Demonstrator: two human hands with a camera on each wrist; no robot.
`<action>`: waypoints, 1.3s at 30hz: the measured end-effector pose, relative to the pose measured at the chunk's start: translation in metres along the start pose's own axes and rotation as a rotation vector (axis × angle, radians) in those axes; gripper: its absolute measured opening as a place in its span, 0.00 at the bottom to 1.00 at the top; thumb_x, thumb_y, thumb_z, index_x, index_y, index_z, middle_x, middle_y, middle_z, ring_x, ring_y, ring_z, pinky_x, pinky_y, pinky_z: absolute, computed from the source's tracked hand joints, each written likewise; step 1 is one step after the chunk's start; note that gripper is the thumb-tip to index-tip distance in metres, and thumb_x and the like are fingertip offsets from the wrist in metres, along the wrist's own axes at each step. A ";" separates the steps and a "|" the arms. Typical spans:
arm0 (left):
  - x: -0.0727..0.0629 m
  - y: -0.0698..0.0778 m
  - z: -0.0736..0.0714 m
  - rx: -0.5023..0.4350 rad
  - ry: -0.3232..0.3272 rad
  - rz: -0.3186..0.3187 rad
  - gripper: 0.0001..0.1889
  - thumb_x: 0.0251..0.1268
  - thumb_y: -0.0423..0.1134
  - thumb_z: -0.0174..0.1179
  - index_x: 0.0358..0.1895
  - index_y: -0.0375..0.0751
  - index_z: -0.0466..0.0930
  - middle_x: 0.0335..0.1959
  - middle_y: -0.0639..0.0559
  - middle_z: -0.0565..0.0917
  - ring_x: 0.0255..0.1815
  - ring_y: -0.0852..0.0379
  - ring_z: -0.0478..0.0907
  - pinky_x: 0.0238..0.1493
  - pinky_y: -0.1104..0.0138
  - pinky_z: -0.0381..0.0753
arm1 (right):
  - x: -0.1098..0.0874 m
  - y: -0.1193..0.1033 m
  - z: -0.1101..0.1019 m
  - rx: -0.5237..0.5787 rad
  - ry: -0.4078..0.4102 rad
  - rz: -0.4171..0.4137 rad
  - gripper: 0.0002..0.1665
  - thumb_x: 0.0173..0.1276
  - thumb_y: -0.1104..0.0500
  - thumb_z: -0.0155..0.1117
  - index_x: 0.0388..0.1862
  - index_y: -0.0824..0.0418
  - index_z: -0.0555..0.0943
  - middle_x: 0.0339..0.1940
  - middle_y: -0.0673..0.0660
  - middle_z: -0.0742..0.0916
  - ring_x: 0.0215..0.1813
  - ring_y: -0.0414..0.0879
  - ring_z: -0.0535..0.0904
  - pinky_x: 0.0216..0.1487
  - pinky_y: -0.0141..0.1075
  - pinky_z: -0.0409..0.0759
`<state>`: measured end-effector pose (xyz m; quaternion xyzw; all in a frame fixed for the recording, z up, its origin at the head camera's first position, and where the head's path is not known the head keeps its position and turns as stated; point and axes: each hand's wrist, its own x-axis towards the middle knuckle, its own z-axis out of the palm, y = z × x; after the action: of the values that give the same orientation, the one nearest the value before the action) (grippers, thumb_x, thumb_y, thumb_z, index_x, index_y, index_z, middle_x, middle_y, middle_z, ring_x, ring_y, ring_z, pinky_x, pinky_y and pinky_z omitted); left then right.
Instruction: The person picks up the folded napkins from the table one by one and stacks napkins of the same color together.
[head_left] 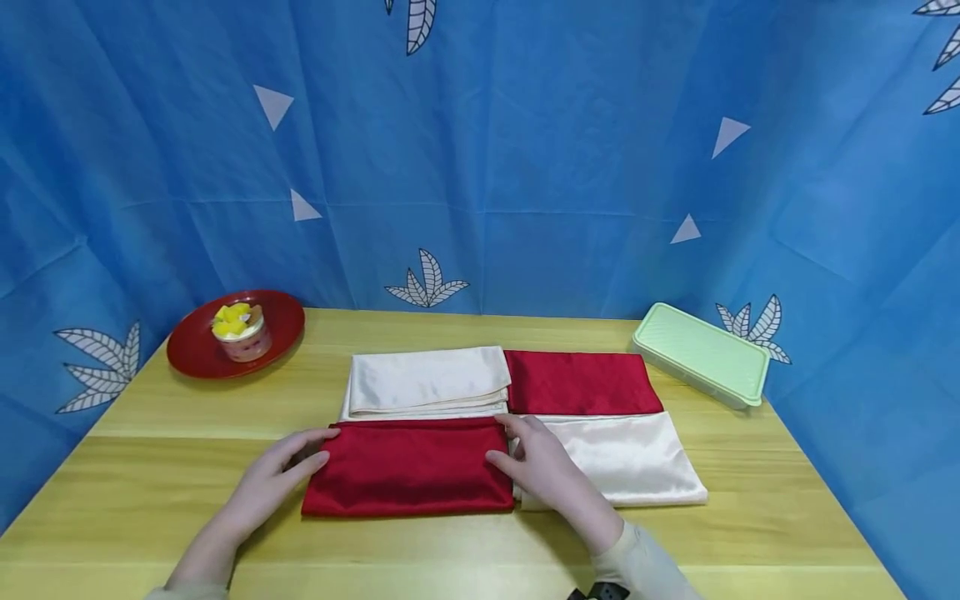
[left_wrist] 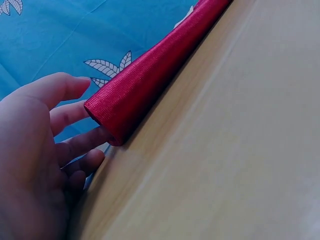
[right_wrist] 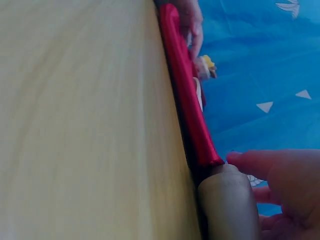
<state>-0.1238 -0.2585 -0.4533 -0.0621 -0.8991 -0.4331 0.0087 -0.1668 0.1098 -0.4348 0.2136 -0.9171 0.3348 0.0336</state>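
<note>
A folded red satin cloth (head_left: 420,475) lies flat at the front of the table. My left hand (head_left: 272,475) is at its left edge, fingertips touching the far corner. In the left wrist view, the thumb stands apart from the cloth's folded end. My right hand (head_left: 546,462) is at the cloth's right edge, its fingers by the far right corner and its thumb over the near part. Around it lie a folded white cloth (head_left: 427,379) behind, another white cloth (head_left: 630,458) to the right, partly under my right hand, and a second red cloth (head_left: 585,383) at the back right.
On the back left of the wooden table (head_left: 405,554) stands a red plate (head_left: 191,354) with a small cup dessert (head_left: 243,333) topped in yellow. A pale green lidded box (head_left: 701,354) sits at the back right. Behind the table hangs a blue curtain (head_left: 525,167).
</note>
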 end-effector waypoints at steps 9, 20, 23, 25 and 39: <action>-0.003 -0.001 0.002 0.057 0.017 0.090 0.17 0.65 0.48 0.61 0.57 0.54 0.79 0.48 0.57 0.80 0.49 0.57 0.73 0.48 0.67 0.72 | -0.001 -0.005 0.005 -0.066 -0.050 -0.059 0.37 0.52 0.55 0.76 0.60 0.65 0.75 0.42 0.58 0.81 0.41 0.48 0.76 0.46 0.43 0.76; 0.001 0.002 0.015 0.175 0.100 0.204 0.19 0.52 0.40 0.72 0.49 0.52 0.81 0.47 0.56 0.82 0.46 0.55 0.74 0.46 0.61 0.73 | 0.001 -0.005 0.010 0.003 -0.118 -0.065 0.25 0.57 0.60 0.72 0.54 0.59 0.79 0.46 0.57 0.84 0.49 0.53 0.76 0.52 0.46 0.74; 0.002 0.005 0.018 0.169 0.100 0.182 0.19 0.52 0.37 0.71 0.49 0.52 0.81 0.47 0.52 0.82 0.48 0.51 0.75 0.48 0.56 0.71 | 0.002 -0.005 0.010 -0.002 -0.118 -0.073 0.23 0.57 0.60 0.71 0.53 0.57 0.80 0.45 0.55 0.84 0.48 0.52 0.76 0.51 0.45 0.74; 0.002 0.007 0.019 0.165 0.104 0.171 0.18 0.52 0.37 0.71 0.49 0.52 0.81 0.47 0.51 0.82 0.48 0.49 0.75 0.48 0.53 0.70 | 0.002 -0.005 0.011 -0.001 -0.118 -0.078 0.22 0.57 0.60 0.71 0.52 0.57 0.80 0.45 0.54 0.84 0.48 0.51 0.75 0.51 0.44 0.74; 0.001 0.015 0.028 0.072 0.171 0.176 0.16 0.51 0.25 0.68 0.38 0.52 0.80 0.37 0.60 0.82 0.38 0.61 0.74 0.40 0.69 0.72 | -0.002 0.006 0.020 0.167 -0.059 -0.121 0.16 0.61 0.62 0.69 0.48 0.52 0.83 0.46 0.47 0.85 0.51 0.43 0.77 0.54 0.39 0.74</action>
<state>-0.1223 -0.2272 -0.4597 -0.1030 -0.9013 -0.4017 0.1256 -0.1662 0.1021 -0.4537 0.2804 -0.8720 0.4012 0.0088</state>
